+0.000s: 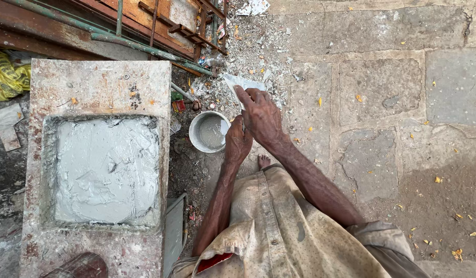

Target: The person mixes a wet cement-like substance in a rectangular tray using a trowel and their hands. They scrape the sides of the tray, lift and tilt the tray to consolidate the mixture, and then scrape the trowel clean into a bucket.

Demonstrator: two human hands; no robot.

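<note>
Floor (382,77): stone slabs are lying across the right side, with yellow petals and rubble scattered over them.
Slab (99,82): a big stained block is sitting at left, its square hollow holding wet grey cement (106,170).
Frames (145,20): rusty metal bars and pipes are lying along the top left.
Shirt (279,231): a spotted, dusty cloth is covering the person at bottom centre.
Bucket (209,132): a small round pail with grey mix inside is standing on the floor just right of the slab, just beside the left hand.
Right hand (261,116): it is gripping a pale flat tool (240,83), fingers clamped over it, above the bucket's right edge.
Left hand (238,144): it is curling shut against the right wrist; what it is holding I cannot tell.
</note>
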